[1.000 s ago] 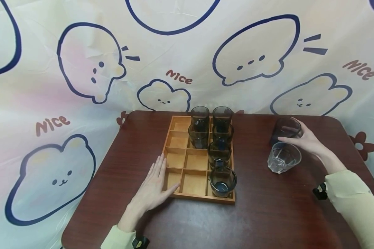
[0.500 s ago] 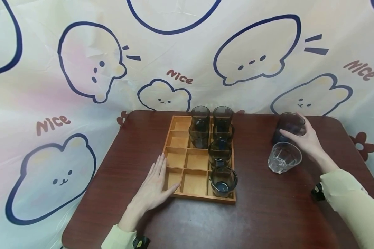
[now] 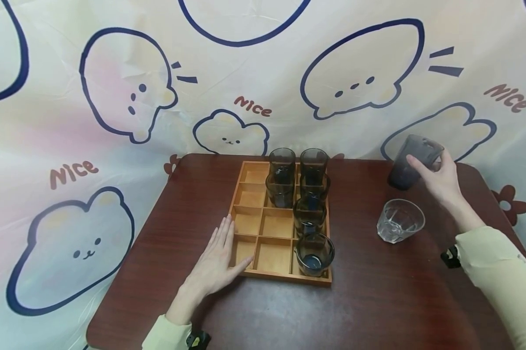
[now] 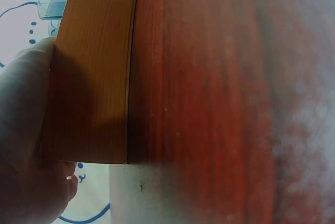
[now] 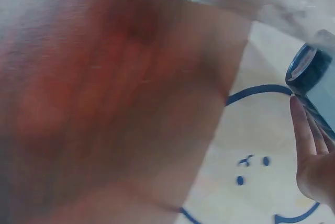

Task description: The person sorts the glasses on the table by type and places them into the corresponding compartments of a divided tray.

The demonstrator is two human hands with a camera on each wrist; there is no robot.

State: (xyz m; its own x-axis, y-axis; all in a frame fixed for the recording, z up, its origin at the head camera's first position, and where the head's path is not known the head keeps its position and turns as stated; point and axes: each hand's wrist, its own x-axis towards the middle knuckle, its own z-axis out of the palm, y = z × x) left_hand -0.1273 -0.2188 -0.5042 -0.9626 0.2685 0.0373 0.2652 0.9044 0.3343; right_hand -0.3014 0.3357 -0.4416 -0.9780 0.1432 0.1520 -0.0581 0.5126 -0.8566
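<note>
A smoky dark drinking glass (image 3: 413, 163) is in my right hand (image 3: 442, 180), tilted and raised above the table's back right. My fingers and thumb hold it round its side; part of the glass also shows in the right wrist view (image 5: 309, 69). Just in front of that hand, a clear faceted glass (image 3: 400, 222) stands on the table. My left hand (image 3: 215, 262) rests at the front left corner of a wooden divided tray (image 3: 285, 278), fingers straight along its side and thumb over the front. In the left wrist view, the tray's wall (image 4: 97, 72) lies against this hand.
Several dark glasses fill the tray's right column, including the front one (image 3: 314, 255). Two more, such as this glass (image 3: 280, 189), stand in the middle column's back compartments. The brown table (image 3: 355, 311) ends at a printed cloth backdrop (image 3: 245, 73).
My right hand has lifted the dark glass up off the table, backward and slightly right, tilting it. The clear glass stays put. My left hand has not moved.
</note>
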